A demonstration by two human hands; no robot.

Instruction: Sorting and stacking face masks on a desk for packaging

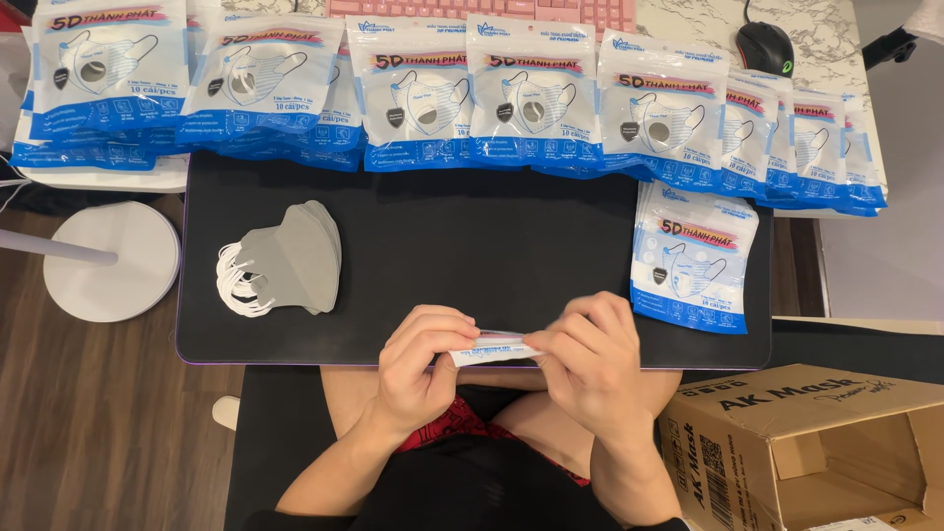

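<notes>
I see my left hand (418, 369) and right hand (590, 359) both pinched tight on a flat, glossy pouch (492, 349) at the black mat's (472, 246) near edge; soft grey masks (290, 258) lie stacked on the mat's left.

Pouch (495, 348) mostly hidden by fingers; keyboard (482, 12) cut by top edge.

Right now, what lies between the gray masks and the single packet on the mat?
Only bare black mat between the gray masks and the packet, in the head view.
</notes>
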